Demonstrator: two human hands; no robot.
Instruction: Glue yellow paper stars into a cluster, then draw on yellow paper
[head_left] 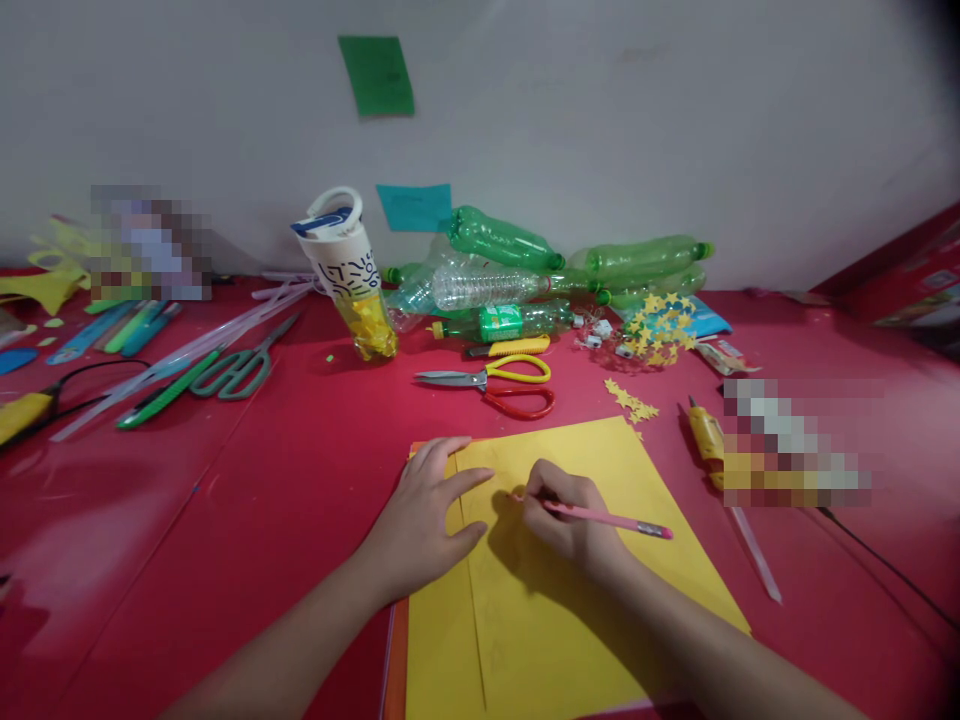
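Several sheets of paper lie stacked on the red table, a yellow sheet (577,620) on top with a long line down its left part. My left hand (427,515) rests flat on the left side of this sheet, fingers spread. In my right hand (570,515) is a pink pencil (611,518), eraser end pointing right. Its tip is near the upper middle of the sheet; whether it touches I cannot tell. Just beyond the paper lie scissors (484,378) with one yellow and one red handle. Small yellow paper stars (630,402) sit by the sheet's top edge.
Plastic bottles (502,285) are piled along the wall, a yellow cutter (517,347) before them. A white patterned cup (341,265) stands left of them. Grey scissors (240,370) and a green cutter (169,390) lie left; a yellow glue gun (706,435) with its cord lies right.
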